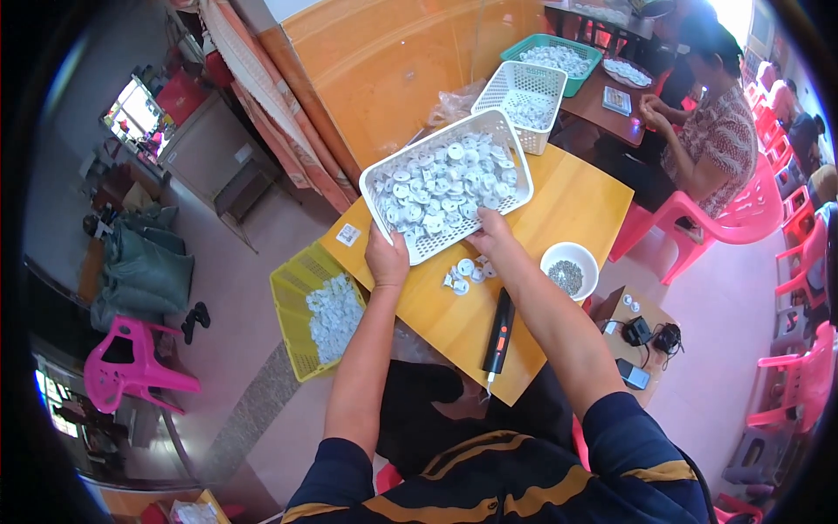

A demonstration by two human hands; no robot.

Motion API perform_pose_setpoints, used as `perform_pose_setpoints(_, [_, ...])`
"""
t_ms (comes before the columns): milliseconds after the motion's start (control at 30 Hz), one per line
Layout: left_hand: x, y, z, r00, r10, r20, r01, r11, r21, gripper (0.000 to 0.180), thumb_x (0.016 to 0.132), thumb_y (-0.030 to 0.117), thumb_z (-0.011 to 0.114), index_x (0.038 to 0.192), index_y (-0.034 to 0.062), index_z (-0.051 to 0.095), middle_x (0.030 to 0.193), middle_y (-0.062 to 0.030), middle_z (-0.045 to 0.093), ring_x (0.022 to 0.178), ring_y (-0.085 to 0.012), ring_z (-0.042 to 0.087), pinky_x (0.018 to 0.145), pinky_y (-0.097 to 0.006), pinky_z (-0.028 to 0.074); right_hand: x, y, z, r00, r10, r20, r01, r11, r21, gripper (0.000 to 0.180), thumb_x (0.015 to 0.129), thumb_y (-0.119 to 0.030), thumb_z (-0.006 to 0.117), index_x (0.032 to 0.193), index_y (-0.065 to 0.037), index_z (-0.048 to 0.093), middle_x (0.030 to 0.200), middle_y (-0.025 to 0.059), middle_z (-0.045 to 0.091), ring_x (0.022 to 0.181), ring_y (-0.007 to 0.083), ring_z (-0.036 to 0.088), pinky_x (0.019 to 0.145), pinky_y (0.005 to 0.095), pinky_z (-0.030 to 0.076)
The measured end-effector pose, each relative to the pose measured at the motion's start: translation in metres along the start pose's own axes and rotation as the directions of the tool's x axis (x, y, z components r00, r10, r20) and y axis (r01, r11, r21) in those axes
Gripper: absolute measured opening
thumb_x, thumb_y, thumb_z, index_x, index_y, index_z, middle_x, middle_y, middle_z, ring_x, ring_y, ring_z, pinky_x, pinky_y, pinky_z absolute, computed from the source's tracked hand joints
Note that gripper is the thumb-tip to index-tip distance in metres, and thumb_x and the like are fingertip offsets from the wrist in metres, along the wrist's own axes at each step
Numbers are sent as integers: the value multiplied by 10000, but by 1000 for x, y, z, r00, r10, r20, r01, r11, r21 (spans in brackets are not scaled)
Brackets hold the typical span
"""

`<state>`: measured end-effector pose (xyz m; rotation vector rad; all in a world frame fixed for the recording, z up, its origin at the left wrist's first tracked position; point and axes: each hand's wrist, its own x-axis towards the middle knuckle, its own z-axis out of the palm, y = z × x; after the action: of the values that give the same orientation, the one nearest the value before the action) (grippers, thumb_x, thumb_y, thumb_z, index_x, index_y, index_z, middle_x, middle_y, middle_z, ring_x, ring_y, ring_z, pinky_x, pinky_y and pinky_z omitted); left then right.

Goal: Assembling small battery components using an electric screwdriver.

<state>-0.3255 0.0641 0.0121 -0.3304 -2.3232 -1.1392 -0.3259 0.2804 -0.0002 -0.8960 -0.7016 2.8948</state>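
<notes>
A white plastic basket (525, 194) full of small round white plastic parts (445, 182) is gripped by both my hands over the yellow wooden table (576, 196). My left hand (387, 260) is closed on its near left corner, and my right hand (491, 232) on its near side, fingers partly hidden beneath. A few loose white parts (463, 278) lie on the tabletop just below the basket. Near my right forearm rests a black electric screwdriver (499, 330) with orange buttons. Right of that forearm stands a white bowl (587, 251) of small metal screws (566, 275).
Behind the basket stands another white basket (557, 79) with parts at its bottom. A yellow crate (288, 293) of white parts is on the floor at left. A co-worker (711, 131) sits at a brown table (602, 109) to the right. Chargers (642, 332) lie on a low box.
</notes>
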Motion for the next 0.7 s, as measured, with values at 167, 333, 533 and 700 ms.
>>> perform_pose_setpoints(167, [-5,-11,3,1000,-9,-15,10,999,47,449,907,150,549,1310,-40,495,1142,-293,630,1007,-478,621,850,-516,502,-6,0,-6,994,-81,-67,70,986,-151,379,968,1,441,1345,7,475,1260,213,600,1074,383,662,895,552,592])
perform_pose_setpoints(333, [-3,-3,17,1000,28,-4,-28,999,23,473,909,159,552,1325,-51,475,1166,-296,617,1013,-480,618,852,-525,499,8,-9,-20,976,-214,-47,184,917,-353,354,938,65,451,1284,16,504,1148,186,630,972,315,688,810,469,623])
perform_pose_setpoints(533, [-5,-20,13,998,58,-38,-57,998,34,530,915,168,559,1378,-51,426,1182,-307,607,1028,-490,610,853,-532,496,-6,-9,-4,987,-85,-140,-3,845,-534,257,955,14,512,1206,-18,559,1092,131,662,891,251,693,712,354,621])
perform_pose_setpoints(700, [-1,-20,25,1000,22,21,-23,998,51,552,927,194,565,1399,-45,404,1197,-309,605,1031,-494,610,849,-542,495,19,-35,-23,988,91,-127,-154,719,-678,145,969,-41,532,1082,20,601,905,153,693,710,257,705,584,347,629])
